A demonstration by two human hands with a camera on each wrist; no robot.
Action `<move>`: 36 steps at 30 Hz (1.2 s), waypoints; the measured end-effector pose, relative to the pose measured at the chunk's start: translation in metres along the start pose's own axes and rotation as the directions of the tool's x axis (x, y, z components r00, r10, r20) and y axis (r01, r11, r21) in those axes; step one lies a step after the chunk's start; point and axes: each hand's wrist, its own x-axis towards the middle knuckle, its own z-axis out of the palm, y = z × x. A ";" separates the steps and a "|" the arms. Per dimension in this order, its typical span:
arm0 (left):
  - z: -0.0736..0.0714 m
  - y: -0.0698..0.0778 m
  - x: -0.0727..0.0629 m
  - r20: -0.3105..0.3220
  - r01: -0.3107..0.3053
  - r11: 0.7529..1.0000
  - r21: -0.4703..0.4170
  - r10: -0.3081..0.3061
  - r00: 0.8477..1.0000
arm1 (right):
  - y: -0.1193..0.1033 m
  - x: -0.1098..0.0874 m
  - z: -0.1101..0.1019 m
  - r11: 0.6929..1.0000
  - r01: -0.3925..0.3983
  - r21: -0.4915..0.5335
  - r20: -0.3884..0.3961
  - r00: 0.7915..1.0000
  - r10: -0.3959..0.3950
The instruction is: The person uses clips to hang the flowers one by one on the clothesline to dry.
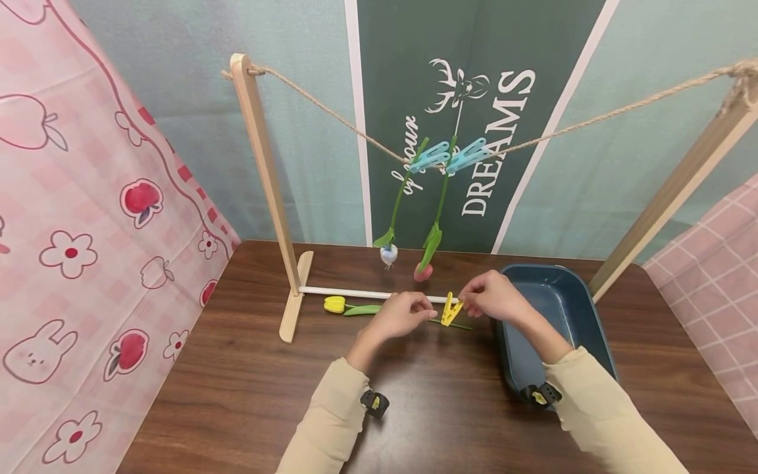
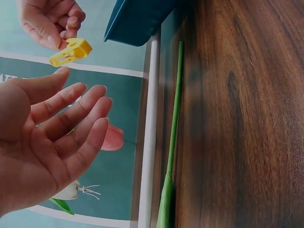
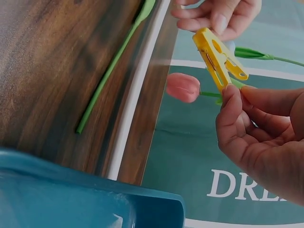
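A yellow clothespin [image 1: 451, 311] is pinched by one end between the thumb and fingers of my right hand [image 1: 494, 297]. My left hand [image 1: 404, 315] is just to its left with loosely bent fingers. In the left wrist view the left palm [image 2: 45, 137] holds nothing, and its thumb tip is close to the clothespin. Beneath both hands a yellow tulip [image 1: 334, 304] lies along the table, its stem [image 3: 107, 76] pointing right. Behind them a pink tulip [image 1: 423, 272] and a white flower [image 1: 388, 255] hang head down from blue clothespins [image 1: 468, 157].
A twine rope [image 1: 331, 112] sags between two wooden posts [image 1: 266, 171]. A white rod [image 1: 355, 292] runs low from the left post's foot. The dark blue basin [image 1: 598, 329] stands right, below my right forearm. Printed curtains [image 1: 71, 250] enclose the wooden table [image 1: 237, 395].
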 end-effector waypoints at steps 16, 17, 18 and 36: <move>0.001 0.009 -0.002 0.034 0.008 0.997 -0.083 -0.005 0.999 | -0.005 -0.002 0.008 0.998 0.001 0.064 -0.023 1.000 0.001; 0.001 0.009 -0.002 0.037 0.009 0.996 -0.087 -0.006 0.999 | -0.006 -0.002 0.009 0.998 0.001 0.067 -0.022 1.000 0.000; 0.001 0.009 -0.002 0.039 0.009 0.996 -0.088 -0.006 0.999 | -0.006 -0.002 0.009 0.998 0.002 0.069 -0.020 1.000 -0.001; -0.004 0.004 0.000 0.031 0.024 0.993 -0.112 -0.020 0.999 | -0.004 -0.001 0.009 0.996 0.022 0.081 0.021 0.999 -0.024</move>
